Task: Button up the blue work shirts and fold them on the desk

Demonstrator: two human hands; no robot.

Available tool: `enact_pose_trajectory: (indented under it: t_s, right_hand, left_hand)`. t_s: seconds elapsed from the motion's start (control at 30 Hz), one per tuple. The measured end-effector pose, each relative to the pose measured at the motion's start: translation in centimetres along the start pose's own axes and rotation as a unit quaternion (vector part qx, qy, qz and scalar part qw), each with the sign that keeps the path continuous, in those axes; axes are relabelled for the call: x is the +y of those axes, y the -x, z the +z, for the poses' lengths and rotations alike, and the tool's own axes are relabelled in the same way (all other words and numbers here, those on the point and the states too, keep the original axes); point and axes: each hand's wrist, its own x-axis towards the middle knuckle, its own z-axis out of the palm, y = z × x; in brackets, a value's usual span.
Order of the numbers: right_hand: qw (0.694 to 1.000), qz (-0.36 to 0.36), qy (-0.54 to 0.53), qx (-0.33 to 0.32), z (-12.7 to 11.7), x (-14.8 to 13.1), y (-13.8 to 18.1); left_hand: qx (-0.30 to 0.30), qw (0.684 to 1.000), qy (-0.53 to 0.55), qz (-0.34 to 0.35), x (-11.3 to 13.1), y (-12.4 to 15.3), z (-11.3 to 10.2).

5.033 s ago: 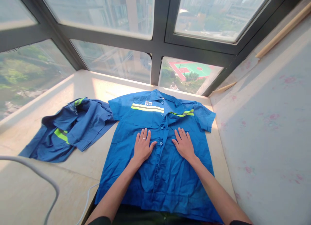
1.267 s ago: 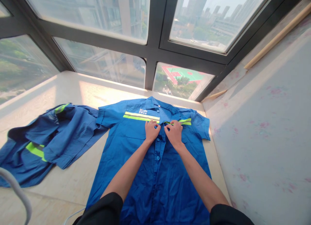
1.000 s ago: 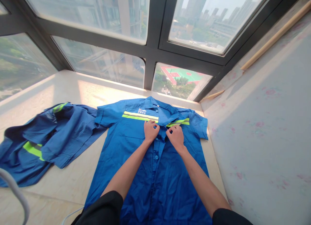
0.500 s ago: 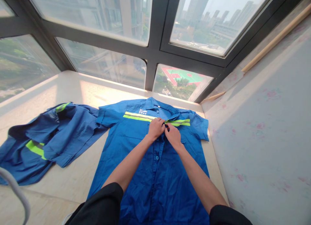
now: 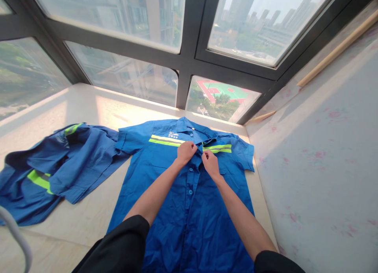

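A blue short-sleeved work shirt (image 5: 159,178) with a yellow-green and grey stripe across the chest lies spread front up, collar toward the window. My left hand (image 5: 186,152) is closed on the edge of its front placket at stripe height. Just to the right, my right hand (image 5: 210,163) pinches the other front edge beside the stripe. The cloth between them is lifted and parted. Below my hands, blue buttons (image 5: 190,192) show down the placket. The collar (image 5: 184,124) stands partly open near the top. What exactly lies under my fingertips is hidden.
A second blue garment (image 5: 85,163) with yellow-green bands lies crumpled at the left, touching the shirt's sleeve. Behind is a dark window frame (image 5: 189,64) above the pale sill (image 5: 85,222). A flowered wall (image 5: 319,178) bounds the right. A grey curved tube (image 5: 17,237) is at lower left.
My hands have moved slightly apart, the left one a little leftward and the right a little lower. More of the lifted placket shows between them.
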Motion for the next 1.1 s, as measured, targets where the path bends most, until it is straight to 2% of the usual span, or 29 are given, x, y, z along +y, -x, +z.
enact_pose_trajectory:
  t_s: [0.17, 0.33, 0.47, 0.57, 0.73, 0.87, 1.0, 1.1]
  right_hand:
    - [0.995, 0.094, -0.032, -0.026, -0.8, -0.2, 0.3]
    - [0.993, 0.079, 0.074, -0.055, -1.0, -0.1, -0.5]
    - [0.98, 0.081, 0.166, -0.073, -0.9, -1.1, -1.5]
    - [0.969, 0.085, 0.222, -0.061, -0.8, -2.3, -2.3]
    - [0.957, 0.065, 0.279, -0.048, -0.3, -3.3, -4.1]
    - [0.961, 0.038, 0.27, -0.053, -0.3, -2.9, -4.9]
    - [0.98, 0.038, 0.193, -0.009, -0.7, -1.7, -4.5]
    - [0.99, 0.039, 0.138, 0.013, -0.9, -0.7, -4.2]
  left_hand:
    - [-0.013, 0.998, 0.025, -0.065, -0.8, -0.8, 0.1]
    - [-0.012, 0.997, 0.038, -0.069, -0.5, -0.6, 0.1]
    - [0.011, 0.999, 0.033, -0.015, 0.5, -1.2, -0.1]
    - [-0.001, 0.999, 0.027, 0.041, 1.4, -2.4, -0.2]
    - [-0.03, 0.997, 0.034, 0.066, 2.5, -4.6, 0.0]
    - [-0.037, 0.996, 0.055, 0.06, 2.8, -6.0, 0.4]
    - [-0.001, 0.996, 0.093, 0.009, 1.9, -7.1, 0.8]
    - [-0.002, 0.991, 0.134, -0.021, 0.9, -7.5, 1.0]
